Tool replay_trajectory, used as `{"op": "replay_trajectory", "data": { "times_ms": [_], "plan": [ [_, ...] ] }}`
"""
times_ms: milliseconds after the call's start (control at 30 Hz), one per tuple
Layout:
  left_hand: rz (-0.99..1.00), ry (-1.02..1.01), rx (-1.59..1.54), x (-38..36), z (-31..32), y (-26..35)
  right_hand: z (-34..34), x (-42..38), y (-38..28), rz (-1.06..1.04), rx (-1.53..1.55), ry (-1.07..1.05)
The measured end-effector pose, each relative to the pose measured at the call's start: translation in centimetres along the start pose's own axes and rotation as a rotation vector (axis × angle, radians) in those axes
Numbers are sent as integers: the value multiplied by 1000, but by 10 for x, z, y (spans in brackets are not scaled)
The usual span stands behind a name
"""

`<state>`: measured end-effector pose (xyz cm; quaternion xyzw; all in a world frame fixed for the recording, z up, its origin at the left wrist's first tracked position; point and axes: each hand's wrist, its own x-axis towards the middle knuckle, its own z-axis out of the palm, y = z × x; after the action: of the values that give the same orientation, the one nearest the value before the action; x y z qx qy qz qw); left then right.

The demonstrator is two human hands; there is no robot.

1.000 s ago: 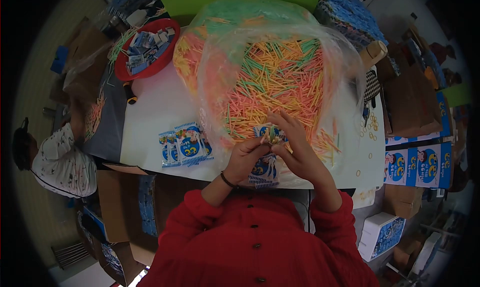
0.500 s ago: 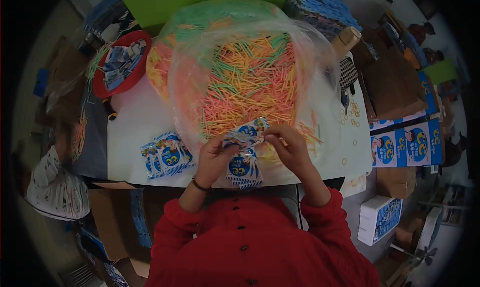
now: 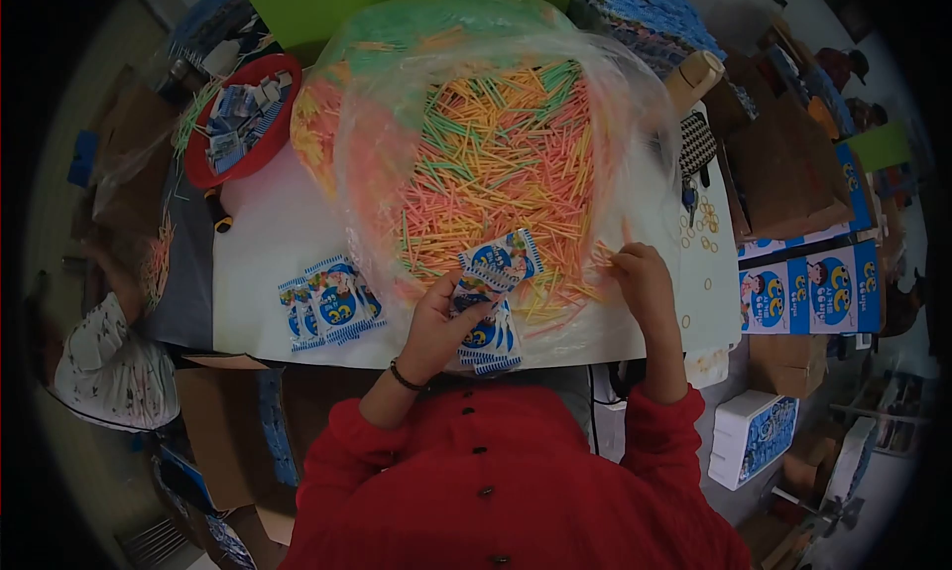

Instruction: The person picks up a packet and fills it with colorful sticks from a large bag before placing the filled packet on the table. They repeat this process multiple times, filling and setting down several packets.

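Between the fingers and thumb of my left hand (image 3: 433,324) is a small blue-and-white printed packet (image 3: 504,260), tilted over the front of the stick pile. Below it lies another stack of the same packets (image 3: 488,344), partly hidden by my left hand. My right hand (image 3: 645,284) is at the right edge of the pile, its fingertips pinched on a few thin coloured sticks (image 3: 602,256). A large heap of pink, orange, yellow and green sticks (image 3: 496,173) fills an open clear plastic bag (image 3: 635,104). More packets (image 3: 332,304) lie fanned out left of my left hand.
A red basin (image 3: 260,159) of packets stands at the back left, with a black-and-yellow tool (image 3: 217,213) below it. Rubber bands (image 3: 706,218), keys (image 3: 689,201) and a tan flask (image 3: 694,78) are at the right. Printed cartons (image 3: 808,292) stand beyond. Another person's sleeve (image 3: 109,362) shows at left.
My right hand has left the packet and moved right to the sticks at the pile's edge. My left hand keeps the packet, now more fully visible.
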<state>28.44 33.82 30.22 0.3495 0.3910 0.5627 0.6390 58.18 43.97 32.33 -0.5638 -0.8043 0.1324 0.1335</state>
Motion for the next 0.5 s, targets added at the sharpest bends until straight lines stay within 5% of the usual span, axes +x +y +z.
{"op": "replay_trajectory", "data": {
  "times_ms": [67,200,267,367,433,500],
  "plan": [
    [-60,-9,41,0,-4,-1,1,-2,5,-46,45,210],
    [6,6,62,4,1,-3,-5,-5,-13,95,445,214],
    [27,-23,151,5,1,-9,0,-5,-40,89,1202,202],
    [120,-45,272,7,5,-11,-7,-6,-97,-138,1461,271],
    [126,-41,304,6,6,-10,-3,-3,-114,-193,1485,304],
    [135,-32,335,4,6,-8,7,2,-120,-375,1123,316]
  ]
}}
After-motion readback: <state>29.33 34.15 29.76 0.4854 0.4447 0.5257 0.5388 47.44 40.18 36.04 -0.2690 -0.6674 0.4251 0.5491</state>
